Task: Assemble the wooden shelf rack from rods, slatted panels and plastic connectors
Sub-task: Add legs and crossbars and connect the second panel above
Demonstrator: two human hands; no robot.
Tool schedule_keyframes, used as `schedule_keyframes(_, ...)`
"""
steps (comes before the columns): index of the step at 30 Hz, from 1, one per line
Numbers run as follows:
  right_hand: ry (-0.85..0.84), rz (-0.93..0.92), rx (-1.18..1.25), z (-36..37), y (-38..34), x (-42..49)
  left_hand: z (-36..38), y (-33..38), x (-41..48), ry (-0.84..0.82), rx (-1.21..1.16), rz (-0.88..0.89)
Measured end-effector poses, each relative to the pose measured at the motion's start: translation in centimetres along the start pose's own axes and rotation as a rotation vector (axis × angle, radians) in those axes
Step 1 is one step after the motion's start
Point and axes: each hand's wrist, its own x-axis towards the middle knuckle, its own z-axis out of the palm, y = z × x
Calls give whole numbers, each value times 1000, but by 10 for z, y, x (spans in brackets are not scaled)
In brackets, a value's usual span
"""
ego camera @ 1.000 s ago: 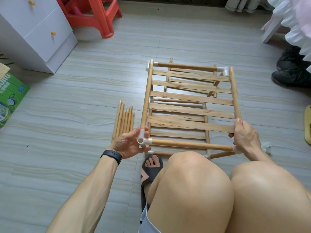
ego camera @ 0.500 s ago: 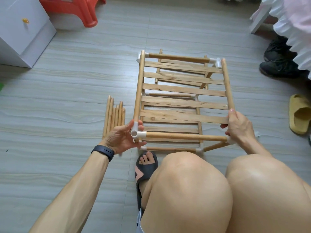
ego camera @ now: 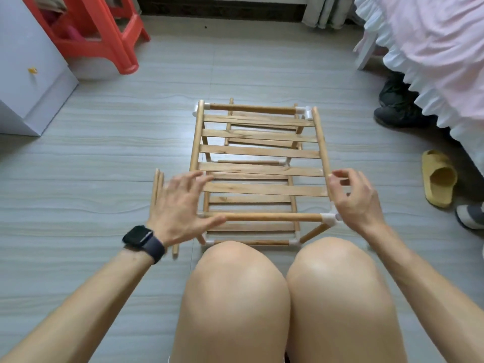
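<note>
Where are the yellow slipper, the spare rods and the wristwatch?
yellow slipper (ego camera: 440, 178), head view, top strap.
spare rods (ego camera: 158, 183), head view, far ends.
wristwatch (ego camera: 137, 236), head view, dark screen.

Bare wood and white plastic, out on a grey floor.
The slats (ego camera: 259, 151) show pale, matt wood with streaky grain. The rods (ego camera: 272, 217) are round and smooth with the same unvarnished look, and the connectors (ego camera: 328, 218) are white plastic with a faint shine. The floor (ego camera: 104, 153) is grey, grain-patterned and softly sheened. There's the stool (ego camera: 104, 40) in glossy red plastic, the cabinet (ego camera: 31, 74) smooth and white, the bed skirt (ego camera: 432, 48) in ruffled pink cloth, the slipper (ego camera: 440, 179) matt yellow, and the watch (ego camera: 142, 238) with its glossy dark face.
</note>
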Motion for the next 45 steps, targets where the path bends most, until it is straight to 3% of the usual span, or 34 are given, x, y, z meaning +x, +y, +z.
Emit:
schedule_keyframes(2, -28, -276, -194, 7, -12, -12, 5, 3, 9, -114, 248, 91)
schedule_keyframes(4, -105, -439, -464, 24, -13, -21, 12, 4, 13, -125, 326, 97)
schedule_keyframes(8, -223, -368, -747, 45, -5, -20, 17, 9, 14, -160, 406, 63)
schedule_keyframes(16, -34, -429, -657, 52, 3, -15, 26, 6, 18, 50, 400, 175)
schedule_keyframes(23, -3, -437, -680, 54, 5, -9, 28, 7, 20, 130, 430, 224)
schedule_keyframes(36, -169, -317, -775, 44, -2, 5, 21, 22, 23, -77, 444, 69)
schedule_keyframes(45, -138, -383, -776, 46, 3, 11, 31, 14, 27, 61, 411, 111)
